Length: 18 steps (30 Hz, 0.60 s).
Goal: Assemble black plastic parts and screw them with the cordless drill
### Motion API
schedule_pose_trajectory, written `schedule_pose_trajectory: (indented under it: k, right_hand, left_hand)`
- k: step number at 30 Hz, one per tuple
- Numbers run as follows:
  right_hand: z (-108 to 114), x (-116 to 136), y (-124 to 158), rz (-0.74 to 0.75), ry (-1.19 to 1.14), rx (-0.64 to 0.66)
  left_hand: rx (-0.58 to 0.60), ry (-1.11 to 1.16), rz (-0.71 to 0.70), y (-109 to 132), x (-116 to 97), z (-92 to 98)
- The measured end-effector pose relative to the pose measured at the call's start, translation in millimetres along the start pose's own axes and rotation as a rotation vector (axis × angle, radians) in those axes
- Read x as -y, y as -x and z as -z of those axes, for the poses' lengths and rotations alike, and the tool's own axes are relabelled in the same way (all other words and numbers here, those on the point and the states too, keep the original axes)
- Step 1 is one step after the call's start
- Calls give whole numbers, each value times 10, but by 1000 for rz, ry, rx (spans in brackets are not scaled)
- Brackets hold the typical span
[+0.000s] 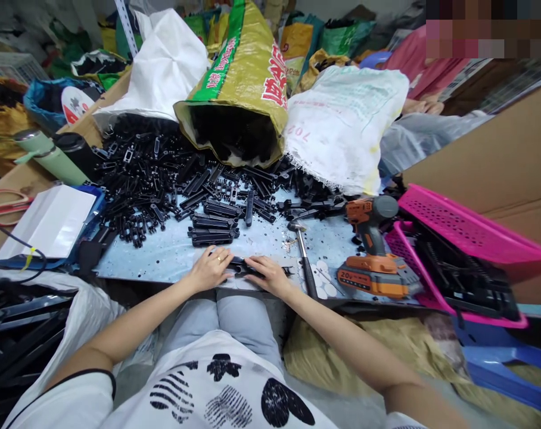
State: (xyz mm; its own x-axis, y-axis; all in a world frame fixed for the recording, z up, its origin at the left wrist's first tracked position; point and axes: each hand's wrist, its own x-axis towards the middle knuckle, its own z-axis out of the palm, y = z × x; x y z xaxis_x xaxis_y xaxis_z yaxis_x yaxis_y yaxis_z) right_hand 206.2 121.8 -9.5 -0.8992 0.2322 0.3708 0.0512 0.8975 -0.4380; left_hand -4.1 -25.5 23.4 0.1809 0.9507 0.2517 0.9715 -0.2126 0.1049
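At the front edge of the bench, both hands are on a black plastic part (240, 268) lying between them. My left hand (211, 268), with a ring on one finger, has its fingers closed on the part's left end. My right hand (269, 275) curls over its right side, fingers bent onto it. The fingertips partly hide the part, so its full shape does not show. Just beyond my left hand lies a stack of long black plastic pieces (213, 229). A hammer (305, 256) with a dark handle rests to the right of my right hand.
A cordless drill (372, 250) stands right of the hammer, beside pink baskets (458, 223) of black parts. Loose black parts (136, 179) heap up before a yellow-green sack (239, 77) and white sacks (346, 125). Red scissors (5, 205) lie left. Another person's hands (425, 106) show back right.
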Motion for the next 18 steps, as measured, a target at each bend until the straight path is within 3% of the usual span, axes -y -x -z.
schedule_pose_trajectory:
  k: [5,9,15,18]
  right_hand:
    - [13,-110,-23,83,14,70]
    - [129,-194,-92,145,58,175]
    - [237,-141,-166,-46,349,262]
    - [265,-57,-224,-56,298,283]
  left_hand:
    - [117,129,14,-256,-82,-82]
    - [163,99,47,-254,-79,-51]
    - [246,-30,54,-213,5,48]
    - [245,15,122,-245,66,72]
